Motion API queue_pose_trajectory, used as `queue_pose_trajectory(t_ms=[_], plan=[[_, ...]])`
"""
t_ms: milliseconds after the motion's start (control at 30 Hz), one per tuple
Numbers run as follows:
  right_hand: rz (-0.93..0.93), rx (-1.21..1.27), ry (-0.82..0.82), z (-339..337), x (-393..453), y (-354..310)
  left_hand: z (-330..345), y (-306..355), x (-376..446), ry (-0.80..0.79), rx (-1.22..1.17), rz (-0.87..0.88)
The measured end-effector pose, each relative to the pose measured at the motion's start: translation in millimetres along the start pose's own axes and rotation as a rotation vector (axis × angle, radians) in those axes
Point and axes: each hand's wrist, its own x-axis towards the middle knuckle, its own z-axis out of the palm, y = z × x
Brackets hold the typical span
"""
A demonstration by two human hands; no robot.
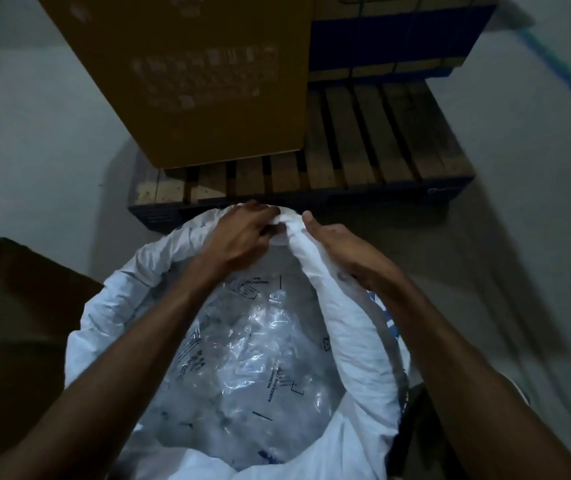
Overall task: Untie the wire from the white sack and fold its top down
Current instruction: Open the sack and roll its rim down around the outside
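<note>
Dim storeroom, grey floor (34, 140), wooden pallet (363, 157) with cardboard boxes (190, 81) behind. The white sack (356, 341) stands open right against the pallet's near edge, clear plastic liner (249, 358) inside. Left hand (242, 233) and right hand (339, 247) both pinch the rolled rim at the far side. Looks soft, light and crinkly, so I'd grab that rolled edge. No wire visible
</note>
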Motion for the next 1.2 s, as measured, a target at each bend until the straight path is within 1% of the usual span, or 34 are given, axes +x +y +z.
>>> queue_pose_trajectory(t_ms=[67, 100, 167, 200, 233, 300, 333, 367, 400, 467, 500, 533, 600, 633, 667, 733, 767, 867, 933, 967, 1000, 1067, 1100, 1133, 1200], plan=[[-0.076, -0.099, 0.056, -13, -16, 6, -14, -1, 19, -0.069, 0.000, -0.166], [-0.047, -0.120, 0.038, -20, -22, 11, -19, -3, 28, -0.075, 0.044, -0.222], [0.040, -0.012, -0.061, -27, -39, 15, -22, -3, 45, -0.091, 0.104, -0.297], [0.049, 0.030, -0.082, -26, -47, 15, -21, -1, 53, -0.107, 0.105, -0.324], [0.044, 0.045, -0.039, -23, -49, 20, -18, 0, 58, -0.133, 0.085, -0.350], [0.019, 0.065, 0.139, -12, -48, 28, -14, 8, 61, -0.184, 0.026, -0.371], [0.061, 0.122, 0.220, -8, -47, 30, -13, 12, 60, -0.202, -0.004, -0.354], [0.151, 0.233, 0.254, -7, -46, 31, -13, 18, 56, -0.193, -0.015, -0.303], [0.235, 0.394, 0.238, -8, -40, 36, -13, 25, 51, -0.164, -0.032, -0.207], [0.250, 0.731, 0.163, -13, -39, 42, -12, 44, 40, -0.115, -0.135, 0.052], [0.231, 0.841, 0.121, -15, -41, 44, -9, 54, 36, -0.155, -0.186, 0.148], [0.237, 0.919, 0.082, -17, -45, 46, -5, 65, 32, -0.227, -0.176, 0.217], [0.291, 0.960, 0.065, -17, -50, 50, 8, 79, 29, -0.319, -0.024, 0.289], [0.291, 0.905, 0.076, -17, -51, 52, 14, 84, 28, -0.311, 0.042, 0.294], [0.260, 0.769, 0.115, -18, -54, 51, 20, 86, 29, -0.291, 0.076, 0.273], [0.164, 0.307, 0.221, -15, -62, 57, 28, 88, 36, -0.263, 0.187, 0.176], [0.134, 0.121, 0.265, -9, -72, 58, 29, 92, 39, -0.262, 0.254, 0.100], [0.118, -0.046, 0.345, 12, -93, 67, 33, 101, 52, -0.302, 0.313, -0.084], [0.125, -0.090, 0.412, 16, -93, 75, 32, 104, 58, -0.382, 0.308, -0.107], [0.134, -0.001, 0.431, 12, -88, 76, 29, 105, 58, -0.415, 0.281, -0.075], [0.157, 0.146, 0.422, 5, -84, 78, 26, 104, 57, -0.428, 0.252, -0.015], [0.241, 0.535, 0.298, -7, -76, 76, 20, 103, 48, -0.443, 0.173, 0.131], [0.262, 0.683, 0.222, -12, -74, 77, 19, 105, 43, -0.456, 0.121, 0.193], [0.255, 0.796, 0.159, -15, -72, 79, 21, 106, 37, -0.472, 0.077, 0.238], [0.221, 0.981, 0.083, -18, -72, 81, 30, 112, 27, -0.479, 0.072, 0.257]])
